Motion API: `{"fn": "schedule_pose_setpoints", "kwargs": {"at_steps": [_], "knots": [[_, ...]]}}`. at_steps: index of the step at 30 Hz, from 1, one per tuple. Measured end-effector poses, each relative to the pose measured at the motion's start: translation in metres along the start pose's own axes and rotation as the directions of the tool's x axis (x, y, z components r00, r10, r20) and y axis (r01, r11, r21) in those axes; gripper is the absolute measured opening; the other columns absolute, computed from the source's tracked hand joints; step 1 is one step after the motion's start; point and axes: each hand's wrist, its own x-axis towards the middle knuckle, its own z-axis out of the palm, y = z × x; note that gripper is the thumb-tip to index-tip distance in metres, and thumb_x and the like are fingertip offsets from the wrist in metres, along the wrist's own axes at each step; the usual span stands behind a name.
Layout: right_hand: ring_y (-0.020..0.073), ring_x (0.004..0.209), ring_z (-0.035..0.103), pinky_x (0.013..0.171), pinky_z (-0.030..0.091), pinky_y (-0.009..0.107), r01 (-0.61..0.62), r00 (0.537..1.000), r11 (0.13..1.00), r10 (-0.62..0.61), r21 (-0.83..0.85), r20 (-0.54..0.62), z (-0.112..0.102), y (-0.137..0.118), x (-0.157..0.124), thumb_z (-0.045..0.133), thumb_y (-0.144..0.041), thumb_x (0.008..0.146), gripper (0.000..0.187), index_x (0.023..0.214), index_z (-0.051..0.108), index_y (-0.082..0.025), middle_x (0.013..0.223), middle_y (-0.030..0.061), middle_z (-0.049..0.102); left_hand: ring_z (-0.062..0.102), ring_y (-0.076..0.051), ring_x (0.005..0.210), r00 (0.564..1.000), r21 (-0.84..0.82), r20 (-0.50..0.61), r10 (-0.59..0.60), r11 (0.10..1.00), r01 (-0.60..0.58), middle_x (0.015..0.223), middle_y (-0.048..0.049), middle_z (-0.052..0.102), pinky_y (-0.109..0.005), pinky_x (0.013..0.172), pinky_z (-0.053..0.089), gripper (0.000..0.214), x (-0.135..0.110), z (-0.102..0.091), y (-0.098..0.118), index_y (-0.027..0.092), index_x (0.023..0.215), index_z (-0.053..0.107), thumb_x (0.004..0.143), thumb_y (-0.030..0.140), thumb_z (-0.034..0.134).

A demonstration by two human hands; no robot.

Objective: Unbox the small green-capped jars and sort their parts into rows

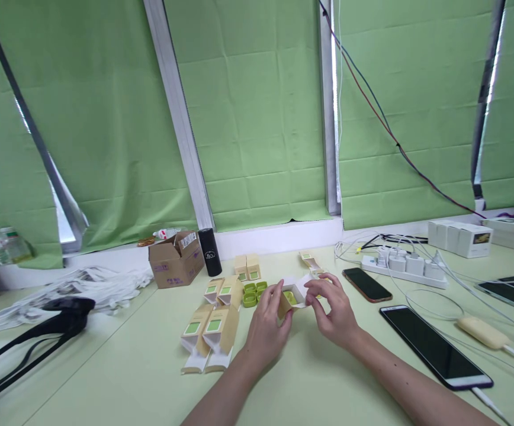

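Both of my hands hold a small tan and white carton (293,294) with its flaps open, just above the pale green table (141,378). A green item shows inside the carton. My left hand (266,327) grips the carton's left side with thumb and fingers. My right hand (334,309) pinches its right flap. To the left lie several more tan cartons with green windows (212,328), some with flaps open. Small green cases (253,292) sit in a cluster just behind my left hand.
A brown cardboard box (174,260) and a black cylinder (209,252) stand at the back. Right of my hands lie two phones (366,284) (434,346), a power strip with chargers (405,264), cables and white boxes (459,238). A black strap (39,331) lies left.
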Motion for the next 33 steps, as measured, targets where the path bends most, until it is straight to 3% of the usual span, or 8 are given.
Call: {"fn": "schedule_pose_setpoints", "kwargs": {"at_steps": [5, 9, 16, 19, 25, 33], "knots": [[0.021, 0.072, 0.067, 0.095, 0.044, 0.05, -0.049, 0.998, 0.999, 0.049, -0.003, 0.047, 0.003, -0.001, -0.001, 0.051, -0.01, 0.093, 0.023, 0.108, 0.062, -0.025, 0.069, -0.0024, 0.07, 0.06, -0.028, 0.124, 0.999, 0.043, -0.026, 0.019, 0.999, -0.018, 0.136, -0.0132, 0.056, -0.046, 0.098, 0.059, 0.077, 0.0, 0.0, -0.002, 0.028, 0.159, 0.028, 0.091, 0.012, 0.06], [0.0211, 0.077, 0.066, 0.092, 0.041, 0.047, -0.131, 0.986, 0.989, 0.137, -0.064, 0.1, 0.007, -0.003, -0.003, 0.053, -0.016, 0.096, 0.016, 0.098, 0.068, -0.023, 0.075, 0.0005, 0.072, 0.062, -0.028, 0.119, 0.992, 0.123, -0.047, 0.119, 0.986, -0.112, 0.13, -0.0146, 0.058, -0.044, 0.093, 0.061, 0.077, 0.001, 0.001, 0.0, 0.025, 0.158, 0.03, 0.089, 0.01, 0.059], [0.0219, 0.078, 0.061, 0.09, 0.035, 0.043, -0.322, 0.92, 0.936, 0.345, -0.141, 0.186, 0.013, -0.009, -0.003, 0.064, -0.025, 0.091, 0.01, 0.082, 0.069, -0.024, 0.07, 0.0, 0.068, 0.063, -0.027, 0.115, 0.956, 0.286, -0.019, 0.294, 0.917, -0.277, 0.122, -0.0168, 0.062, -0.037, 0.083, 0.064, 0.072, 0.0, 0.005, 0.009, 0.017, 0.155, 0.033, 0.088, 0.004, 0.053], [0.0214, 0.08, 0.06, 0.088, 0.034, 0.041, -0.33, 0.914, 0.929, 0.358, -0.164, 0.189, 0.015, -0.011, -0.003, 0.06, -0.021, 0.091, 0.015, 0.077, 0.064, -0.022, 0.075, 0.0004, 0.068, 0.063, -0.026, 0.114, 0.952, 0.32, -0.021, 0.306, 0.904, -0.284, 0.121, -0.0165, 0.062, -0.035, 0.083, 0.063, 0.07, 0.001, 0.006, 0.01, 0.016, 0.155, 0.034, 0.089, 0.003, 0.052], [0.0225, 0.093, 0.064, 0.093, 0.038, 0.041, -0.344, 0.931, 0.936, 0.35, -0.074, 0.101, 0.015, -0.011, -0.002, 0.051, -0.024, 0.098, 0.013, 0.086, 0.057, -0.023, 0.096, 0.0036, 0.07, 0.063, -0.027, 0.116, 0.959, 0.326, -0.068, 0.275, 0.915, -0.239, 0.123, -0.0165, 0.062, -0.036, 0.086, 0.063, 0.07, 0.004, 0.003, 0.008, 0.019, 0.157, 0.032, 0.091, 0.007, 0.054], [0.0267, 0.1, 0.064, 0.089, 0.048, 0.04, -0.53, 0.847, 0.837, 0.532, 0.133, 0.026, 0.017, -0.007, -0.005, 0.049, -0.044, 0.1, 0.023, 0.089, 0.057, -0.025, 0.101, 0.0074, 0.072, 0.061, -0.028, 0.118, 0.971, 0.315, -0.066, 0.228, 0.929, -0.197, 0.125, -0.0162, 0.06, -0.04, 0.089, 0.062, 0.078, 0.002, 0.003, 0.003, 0.022, 0.161, 0.023, 0.091, 0.009, 0.055]]}}
